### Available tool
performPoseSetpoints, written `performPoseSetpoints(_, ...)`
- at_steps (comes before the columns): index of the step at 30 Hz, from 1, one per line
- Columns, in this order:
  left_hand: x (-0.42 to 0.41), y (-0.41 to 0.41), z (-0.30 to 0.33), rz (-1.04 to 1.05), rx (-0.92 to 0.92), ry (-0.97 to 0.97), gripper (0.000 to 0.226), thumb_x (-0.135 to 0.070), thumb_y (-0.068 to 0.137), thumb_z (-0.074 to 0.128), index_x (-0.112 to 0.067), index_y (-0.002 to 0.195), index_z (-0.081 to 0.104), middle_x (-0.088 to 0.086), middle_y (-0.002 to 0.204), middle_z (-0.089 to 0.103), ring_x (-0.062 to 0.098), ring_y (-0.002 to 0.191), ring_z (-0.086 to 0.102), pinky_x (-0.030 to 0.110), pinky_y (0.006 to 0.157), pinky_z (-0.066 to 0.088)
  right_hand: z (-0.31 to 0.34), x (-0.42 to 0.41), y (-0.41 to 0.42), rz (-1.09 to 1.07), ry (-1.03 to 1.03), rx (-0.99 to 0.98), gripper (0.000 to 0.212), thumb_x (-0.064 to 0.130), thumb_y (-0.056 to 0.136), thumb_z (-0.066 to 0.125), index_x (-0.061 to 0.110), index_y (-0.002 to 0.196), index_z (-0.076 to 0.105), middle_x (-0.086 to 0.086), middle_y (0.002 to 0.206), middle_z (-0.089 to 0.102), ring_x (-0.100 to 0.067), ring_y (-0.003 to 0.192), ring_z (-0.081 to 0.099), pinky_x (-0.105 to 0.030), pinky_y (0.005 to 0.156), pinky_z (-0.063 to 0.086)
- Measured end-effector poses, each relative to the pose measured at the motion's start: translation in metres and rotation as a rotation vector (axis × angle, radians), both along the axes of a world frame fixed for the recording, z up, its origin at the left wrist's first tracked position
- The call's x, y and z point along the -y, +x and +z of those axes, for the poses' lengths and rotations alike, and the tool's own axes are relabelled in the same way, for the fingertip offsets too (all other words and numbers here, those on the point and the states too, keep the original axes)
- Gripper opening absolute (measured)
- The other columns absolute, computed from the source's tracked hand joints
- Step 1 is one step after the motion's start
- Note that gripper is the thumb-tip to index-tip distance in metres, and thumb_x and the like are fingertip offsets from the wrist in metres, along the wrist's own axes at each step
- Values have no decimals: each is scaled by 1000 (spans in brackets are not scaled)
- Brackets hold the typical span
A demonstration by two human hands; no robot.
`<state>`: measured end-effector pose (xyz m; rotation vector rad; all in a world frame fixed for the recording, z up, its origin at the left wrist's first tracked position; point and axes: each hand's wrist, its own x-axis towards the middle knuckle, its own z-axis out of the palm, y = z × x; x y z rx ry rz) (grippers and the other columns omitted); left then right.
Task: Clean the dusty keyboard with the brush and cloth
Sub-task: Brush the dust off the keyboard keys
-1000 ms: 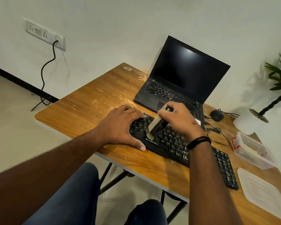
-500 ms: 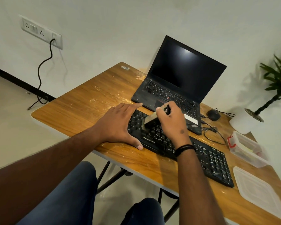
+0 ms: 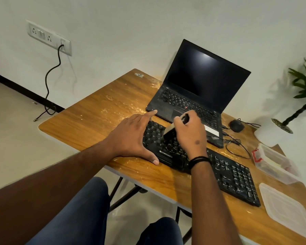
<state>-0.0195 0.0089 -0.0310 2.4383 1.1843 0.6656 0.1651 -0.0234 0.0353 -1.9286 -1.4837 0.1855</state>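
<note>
Head view: keyboard (image 3: 219,171) lies on the worktop (image 3: 88,124), just before a laptop (image 3: 193,96). Left hand (image 3: 131,137) rests flat at the keyboard's left end, fingers spread apart. Right hand (image 3: 189,133) has its grip clamped on a brush (image 3: 170,132), whose pale bristles touch the keys. No cloth can be made out.

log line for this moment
step: brushing | right hand: holds brush on keyboard | left hand: steadies keyboard end
</note>
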Motion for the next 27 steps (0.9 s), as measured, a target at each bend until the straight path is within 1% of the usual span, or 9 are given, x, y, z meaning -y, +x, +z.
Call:
performPoseSetpoints(5,2,1,1,6,-24,0,146,-89,47,75,-33,159,-2,-3,164,25,19,148,26,41,120,23,-7,3,-22,99,78,97,18,42,95,53,25,99,49,8,74,59,-12,67,58,-29,55,43)
performPoseSetpoints(8,1,0,2,4,-14,-3,146,-88,47,75,-33,159,0,-2,163,27,19,148,28,40,120,23,0,6,-5,73,97,47,17,40,95,53,24,97,49,7,73,57,-12,67,58,-35,58,50)
performPoseSetpoints(11,1,0,1,6,-5,-5,147,-89,46,75,-33,159,0,-2,162,29,19,147,30,41,119,24,1,9,2,14,69,139,17,41,96,51,25,99,47,7,75,58,-16,69,60,-39,62,55)
performPoseSetpoints(15,2,1,0,5,-8,12,146,-91,47,73,-33,159,1,-3,161,31,19,146,30,43,119,26,-4,12,-26,185,64,249,16,42,96,49,27,98,45,4,72,61,-17,65,60,-34,57,50)
performPoseSetpoints(17,2,0,0,4,-8,13,146,-90,47,73,-32,160,1,-2,162,30,19,147,29,43,119,26,-1,13,-29,242,62,175,15,42,95,51,28,96,46,5,74,62,-16,66,61,-34,57,50)
performPoseSetpoints(19,2,0,0,6,-8,7,146,-91,47,72,-32,160,1,-3,160,32,18,146,30,42,118,26,4,13,-18,226,41,85,15,41,94,52,27,95,49,6,75,61,-15,68,61,-35,58,52)
performPoseSetpoints(22,1,0,-1,7,-5,-1,146,-91,46,72,-33,159,1,-4,160,33,17,145,31,40,118,26,8,17,-4,152,-28,94,17,40,92,54,24,90,49,6,73,57,-18,67,56,-36,57,46)
performPoseSetpoints(24,1,1,0,5,-5,3,146,-91,47,73,-32,160,0,-3,160,31,18,146,30,40,118,25,9,19,-13,210,-70,46,17,38,91,56,22,87,50,5,73,56,-17,66,54,-39,59,45)
performPoseSetpoints(27,1,0,-1,-5,18,9,145,-88,48,74,-31,160,2,-2,162,30,18,146,29,40,118,25,6,21,-31,340,-40,-196,16,32,93,60,16,92,57,1,80,60,-12,68,55,-36,62,47)
